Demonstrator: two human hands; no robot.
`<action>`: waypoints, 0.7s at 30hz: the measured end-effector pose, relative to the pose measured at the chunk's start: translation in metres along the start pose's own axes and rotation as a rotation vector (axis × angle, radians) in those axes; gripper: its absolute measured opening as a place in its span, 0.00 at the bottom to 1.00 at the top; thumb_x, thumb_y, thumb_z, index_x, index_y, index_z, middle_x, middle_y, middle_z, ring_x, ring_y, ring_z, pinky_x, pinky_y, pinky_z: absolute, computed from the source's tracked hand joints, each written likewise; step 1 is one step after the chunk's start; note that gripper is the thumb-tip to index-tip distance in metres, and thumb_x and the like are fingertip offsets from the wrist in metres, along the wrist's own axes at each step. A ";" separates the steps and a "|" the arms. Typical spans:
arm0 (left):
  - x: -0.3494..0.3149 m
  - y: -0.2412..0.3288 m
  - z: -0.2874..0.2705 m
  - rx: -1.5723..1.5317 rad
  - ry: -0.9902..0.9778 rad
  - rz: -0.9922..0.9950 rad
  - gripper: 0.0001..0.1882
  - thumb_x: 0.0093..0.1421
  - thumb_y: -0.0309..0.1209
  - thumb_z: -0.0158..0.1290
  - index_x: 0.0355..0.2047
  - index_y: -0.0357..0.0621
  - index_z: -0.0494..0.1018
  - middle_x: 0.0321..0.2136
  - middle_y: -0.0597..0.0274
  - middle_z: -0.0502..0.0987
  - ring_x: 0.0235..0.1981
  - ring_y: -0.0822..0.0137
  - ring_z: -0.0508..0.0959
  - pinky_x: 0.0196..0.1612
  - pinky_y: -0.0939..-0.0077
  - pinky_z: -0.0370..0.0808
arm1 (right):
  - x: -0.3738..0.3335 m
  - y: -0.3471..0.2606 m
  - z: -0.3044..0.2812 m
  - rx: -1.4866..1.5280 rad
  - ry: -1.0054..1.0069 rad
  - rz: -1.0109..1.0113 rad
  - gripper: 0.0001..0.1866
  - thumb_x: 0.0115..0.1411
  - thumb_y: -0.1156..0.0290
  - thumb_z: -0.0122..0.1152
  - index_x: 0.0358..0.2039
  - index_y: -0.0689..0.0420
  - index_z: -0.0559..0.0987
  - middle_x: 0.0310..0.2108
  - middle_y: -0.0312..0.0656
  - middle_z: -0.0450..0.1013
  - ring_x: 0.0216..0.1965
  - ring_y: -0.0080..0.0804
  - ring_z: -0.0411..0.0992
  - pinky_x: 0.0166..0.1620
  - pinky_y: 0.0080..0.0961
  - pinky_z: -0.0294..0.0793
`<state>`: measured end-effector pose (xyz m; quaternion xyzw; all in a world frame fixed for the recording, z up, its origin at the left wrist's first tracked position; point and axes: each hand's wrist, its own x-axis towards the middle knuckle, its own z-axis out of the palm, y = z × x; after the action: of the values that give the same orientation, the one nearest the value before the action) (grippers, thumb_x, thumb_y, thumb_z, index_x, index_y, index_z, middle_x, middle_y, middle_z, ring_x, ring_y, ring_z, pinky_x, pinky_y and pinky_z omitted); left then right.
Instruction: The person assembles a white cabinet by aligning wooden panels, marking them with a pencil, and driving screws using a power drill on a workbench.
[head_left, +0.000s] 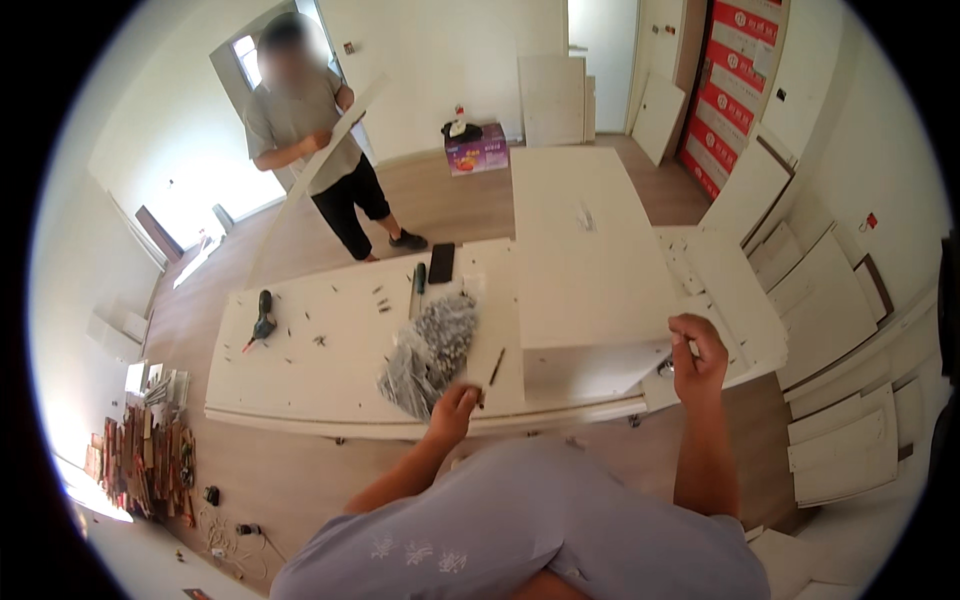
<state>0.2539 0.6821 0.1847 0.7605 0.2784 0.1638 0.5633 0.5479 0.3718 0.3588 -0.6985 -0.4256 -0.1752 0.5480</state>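
Observation:
My left hand [457,412] is closed in a pinch at the near edge of the white work panel [290,385], beside a clear plastic bag [430,350] full of small grey metal fittings. A small dark bit shows by its fingertips, too small to name. Just beyond lies a thin dark pen-like rod [497,366]. On the right, my right hand [698,350] is raised with curled fingers at the near right corner of a white box-shaped cabinet piece [590,270]. Whatever those fingers hold, if anything, is hidden.
A cordless drill [263,318], a green-handled screwdriver [419,280], a black phone-like slab [442,264] and scattered small fittings lie on the panel. Across it stands another person [310,130] holding a long white board [310,170]. Boards [835,300] lean along the right wall.

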 end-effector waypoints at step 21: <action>-0.030 -0.251 -0.361 0.646 0.483 -0.353 0.25 0.60 0.33 0.64 0.56 0.41 0.72 0.62 0.45 0.69 0.65 0.44 0.67 0.64 0.53 0.70 | 0.076 -0.010 0.150 -0.836 -0.322 0.193 0.20 0.66 0.64 0.61 0.55 0.61 0.79 0.59 0.52 0.75 0.62 0.52 0.71 0.66 0.42 0.69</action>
<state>-0.0327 0.9930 0.0616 0.7782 0.5647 0.1426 0.2349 0.5501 0.5401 0.3683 -0.9144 -0.3311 -0.1693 0.1598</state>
